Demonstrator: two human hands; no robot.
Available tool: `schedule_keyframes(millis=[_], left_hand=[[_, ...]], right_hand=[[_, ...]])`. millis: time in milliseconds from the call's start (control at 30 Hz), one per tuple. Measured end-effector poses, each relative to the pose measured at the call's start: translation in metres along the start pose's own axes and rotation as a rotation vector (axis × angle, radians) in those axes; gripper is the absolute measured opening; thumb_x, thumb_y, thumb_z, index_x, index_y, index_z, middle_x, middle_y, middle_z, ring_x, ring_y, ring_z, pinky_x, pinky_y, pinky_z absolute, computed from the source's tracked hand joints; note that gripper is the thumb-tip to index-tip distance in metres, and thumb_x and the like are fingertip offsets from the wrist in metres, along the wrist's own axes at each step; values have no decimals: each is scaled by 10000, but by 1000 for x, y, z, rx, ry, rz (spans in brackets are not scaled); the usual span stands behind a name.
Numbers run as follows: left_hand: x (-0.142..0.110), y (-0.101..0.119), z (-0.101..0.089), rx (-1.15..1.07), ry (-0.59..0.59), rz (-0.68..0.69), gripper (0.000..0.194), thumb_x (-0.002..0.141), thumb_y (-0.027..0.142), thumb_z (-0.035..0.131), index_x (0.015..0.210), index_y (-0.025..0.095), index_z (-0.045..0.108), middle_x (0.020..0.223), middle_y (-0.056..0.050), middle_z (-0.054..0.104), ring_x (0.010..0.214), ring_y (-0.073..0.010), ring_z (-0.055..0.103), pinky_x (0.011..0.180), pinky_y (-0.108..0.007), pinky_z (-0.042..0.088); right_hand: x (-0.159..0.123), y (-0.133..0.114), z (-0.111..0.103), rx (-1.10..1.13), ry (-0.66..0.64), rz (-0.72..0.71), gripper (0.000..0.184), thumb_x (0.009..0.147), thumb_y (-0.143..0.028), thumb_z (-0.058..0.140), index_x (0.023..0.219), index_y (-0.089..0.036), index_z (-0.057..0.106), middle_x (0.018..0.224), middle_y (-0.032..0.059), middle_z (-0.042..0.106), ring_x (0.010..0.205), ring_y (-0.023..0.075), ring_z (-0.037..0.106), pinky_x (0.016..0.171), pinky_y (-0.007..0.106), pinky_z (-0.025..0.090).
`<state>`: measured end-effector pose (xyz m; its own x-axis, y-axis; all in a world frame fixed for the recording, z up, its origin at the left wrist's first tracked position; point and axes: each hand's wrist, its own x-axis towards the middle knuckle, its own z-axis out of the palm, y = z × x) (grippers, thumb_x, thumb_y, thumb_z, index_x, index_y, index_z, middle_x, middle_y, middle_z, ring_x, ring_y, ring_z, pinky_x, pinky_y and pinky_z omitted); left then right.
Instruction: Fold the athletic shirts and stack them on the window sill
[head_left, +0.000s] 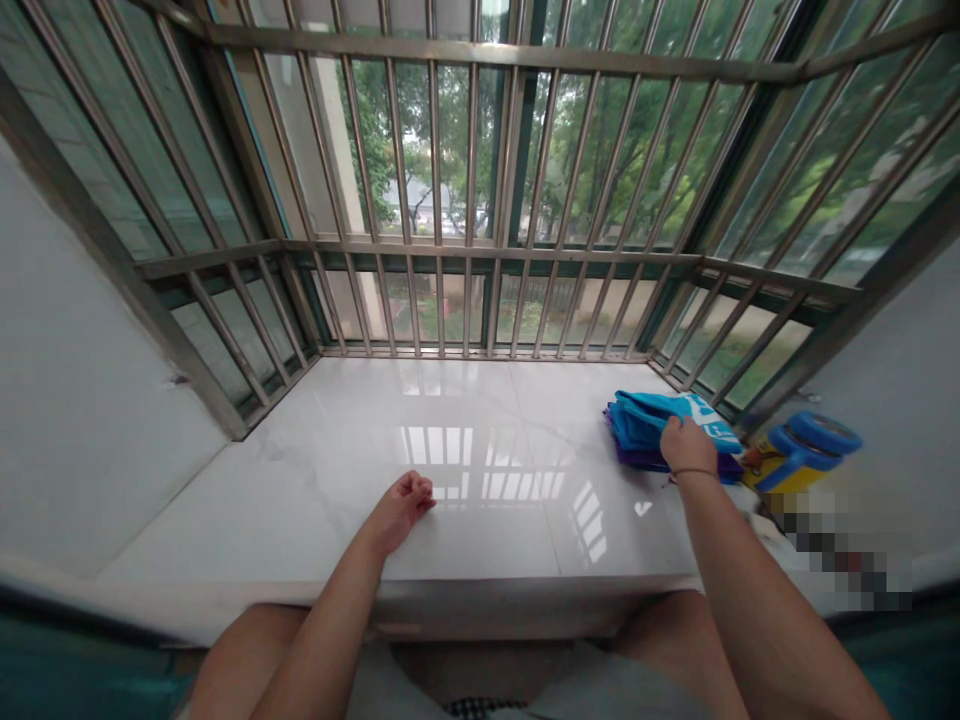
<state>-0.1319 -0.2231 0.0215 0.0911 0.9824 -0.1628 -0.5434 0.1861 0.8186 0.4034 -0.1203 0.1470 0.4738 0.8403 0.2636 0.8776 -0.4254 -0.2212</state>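
Observation:
My left hand [403,505] rests on the white marble windowsill [315,480] near its front edge, fingers curled into a loose fist with nothing in them. My right hand [686,445] reaches to the right and grips the edge of a folded blue cloth [649,415], which lies on top of a purple cloth [637,458] at the right end of the sill.
A yellow container with a blue lid [799,455] lies on its side just right of the cloths. Metal window bars [465,250] enclose the sill on three sides, with white walls to the left and right. My knees are below the sill's front edge.

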Motion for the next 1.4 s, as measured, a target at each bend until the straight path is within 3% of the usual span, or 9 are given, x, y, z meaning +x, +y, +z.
schedule_keyframes(millis=[167,300,400,500,633,833,1100,1267,1400], left_hand=[[0,-4,-4,66,1,50,598,676,399,1032,711,202,468,774,41,592,722,-103,582,799,-260,535],[-9,-19,5,458,-78,185,484,677,442,1005,772,214,588,897,-42,724,862,-203,672,844,-316,537],[-27,-41,23,922,-228,299,784,494,382,1072,1200,271,751,1371,-148,741,1300,-405,655,1104,-493,502],[-48,-64,40,1259,-274,387,923,603,341,1018,1462,332,682,1609,-149,607,1491,-452,533,1273,-615,338],[-68,-81,49,1334,-218,427,604,823,280,830,1415,338,724,1627,-126,598,1503,-410,541,1323,-641,267],[-107,-82,62,1131,-330,283,618,842,264,751,1449,356,684,1580,-91,638,1539,-387,497,1371,-652,99],[-144,-43,106,956,-302,84,333,758,179,668,1056,284,773,1128,-50,798,1101,-301,709,1012,-360,515],[-130,-12,88,1111,-58,131,282,677,127,629,851,288,782,873,-33,783,879,-287,700,820,-344,464],[-129,24,73,1259,211,261,231,619,144,633,737,304,752,746,-16,728,743,-272,656,758,-344,442]], right_hand=[[-98,-29,13,398,135,-223,618,1094,-415,249,1421,-114,678,1324,245,751,1232,361,721,1056,446,553],[-219,-58,52,693,-201,-683,493,1077,-430,425,1402,-216,728,1412,144,749,1316,307,706,1160,460,546],[-284,-73,82,772,-430,-729,454,1066,-391,474,1380,-230,759,1433,128,744,1350,304,696,1190,505,538],[-320,-78,98,843,-491,-674,443,1047,-390,511,1373,-245,772,1448,120,737,1441,332,628,1260,585,454],[-335,-77,87,941,-540,-567,419,1037,-452,549,1345,-293,786,1422,89,756,1388,328,665,1257,559,454],[-332,-72,35,1081,-647,-378,618,1056,-700,429,1258,-254,805,1233,122,813,1162,327,753,1097,478,573],[-340,-57,-12,1295,-813,-110,677,968,-821,531,1167,-234,803,1143,103,809,1112,332,736,1112,492,547],[-341,-59,-57,1177,-946,-346,421,951,-622,702,1148,-257,776,1072,46,805,975,264,733,918,364,597],[-329,-63,-87,858,-840,-606,84,919,-353,698,945,-287,745,886,-7,772,821,213,706,774,280,548]])
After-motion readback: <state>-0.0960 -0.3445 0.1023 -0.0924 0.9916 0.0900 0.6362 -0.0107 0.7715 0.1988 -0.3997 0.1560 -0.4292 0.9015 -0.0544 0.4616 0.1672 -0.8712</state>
